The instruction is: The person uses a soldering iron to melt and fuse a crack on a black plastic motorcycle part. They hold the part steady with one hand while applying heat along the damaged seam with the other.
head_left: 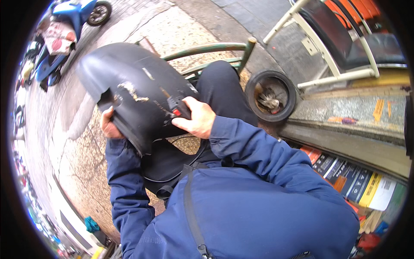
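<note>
A large, curved black plastic shell [129, 71], which looks like a scooter fender, rests tilted over my lap. Scuffs and pale, ragged patches mark its surface, and a notch is broken out of its left edge. My left hand [111, 124] is closed round that edge just below the notch, with some fingers hidden. Lying against the shell's right side is a black hand tool with a red switch [180, 108]. My right hand [199, 117] grips it between thumb and fingers. Its tip cannot be made out clearly. A thin dark cable [200, 151] runs below it across my lap.
Beyond my knee stands a green metal frame [207, 49]. To the right lies a small tyre [252, 93] with crumpled material inside. A pale-framed chair [336, 77] stands above a stone ledge [345, 112]. Printed packaging [351, 179] sits lower right; a blue scooter [73, 21] is parked far left.
</note>
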Tool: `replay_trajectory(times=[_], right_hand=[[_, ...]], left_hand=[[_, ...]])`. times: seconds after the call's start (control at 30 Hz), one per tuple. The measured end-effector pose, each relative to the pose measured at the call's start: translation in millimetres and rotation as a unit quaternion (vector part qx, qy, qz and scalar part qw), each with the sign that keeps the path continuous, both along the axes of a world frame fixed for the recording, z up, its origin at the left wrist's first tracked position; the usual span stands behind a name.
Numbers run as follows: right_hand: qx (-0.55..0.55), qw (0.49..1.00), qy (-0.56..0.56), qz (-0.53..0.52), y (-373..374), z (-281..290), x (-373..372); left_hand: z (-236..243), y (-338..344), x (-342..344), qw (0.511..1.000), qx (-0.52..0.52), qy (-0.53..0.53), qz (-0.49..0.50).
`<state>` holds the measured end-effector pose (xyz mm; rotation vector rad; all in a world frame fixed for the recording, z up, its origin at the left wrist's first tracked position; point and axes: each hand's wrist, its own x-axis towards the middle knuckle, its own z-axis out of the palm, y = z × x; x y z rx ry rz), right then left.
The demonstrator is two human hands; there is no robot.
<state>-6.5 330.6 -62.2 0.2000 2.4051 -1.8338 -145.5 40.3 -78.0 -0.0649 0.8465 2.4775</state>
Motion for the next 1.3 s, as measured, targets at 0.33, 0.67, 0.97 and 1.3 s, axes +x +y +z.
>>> replay_trajectory(times=[0.33,0.67,0.97,1.3], right_hand=[[-0.075,0.997,0.027,-0.016,10.5,-7.9,-0.3],[-0.128,0.990,-0.062,-0.005,12.7,-11.3,-4.2],[-0.149,0.989,0.001,-0.011,-4.2,-11.7,-10.2],[-0.409,0.913,-0.013,0.001,-8.2,-6.0,-13.5]], left_hand=[[5.8,-28.9,14.2,0.981,-0.189,-0.040,0.035],[33.6,-35.1,36.7,0.870,-0.492,0.005,0.006],[66.5,33.0,77.4,0.751,-0.586,0.274,0.134],[39.9,115.7,79.2,0.934,-0.258,0.180,-0.167]])
